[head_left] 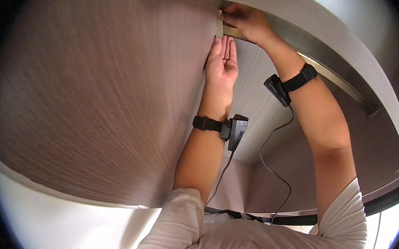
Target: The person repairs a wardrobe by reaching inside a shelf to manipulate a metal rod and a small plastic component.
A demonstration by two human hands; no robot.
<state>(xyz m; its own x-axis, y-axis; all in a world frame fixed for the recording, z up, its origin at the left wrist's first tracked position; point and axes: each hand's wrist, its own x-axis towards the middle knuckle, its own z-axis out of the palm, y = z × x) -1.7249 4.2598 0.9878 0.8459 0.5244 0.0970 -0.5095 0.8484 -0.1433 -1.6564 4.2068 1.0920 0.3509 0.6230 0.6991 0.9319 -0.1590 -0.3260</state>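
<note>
Both my arms reach up inside a wood-grain cabinet, to the end of a metal hanging rail [321, 65]. A narrow pale piece [219, 24] stands against the brown side panel [126, 92] where the rail meets it. Just below that piece is my left hand [223, 64], palm showing and fingers stretched out, its fingertips at or near the lower end. My right hand [248, 23] is above the rail, with its fingers bent in and pressed together by the upper end of the pale piece. Whatever those fingers grip is in shadow and too small to make out.
Overhead curves a grey cabinet edge [342, 29]. A grey panel [248, 92] lies behind my arms, and a brown panel [375, 148] is at the right. Black wrist straps carry small devices [238, 131], with thin cables [278, 174] hanging down toward my shirt.
</note>
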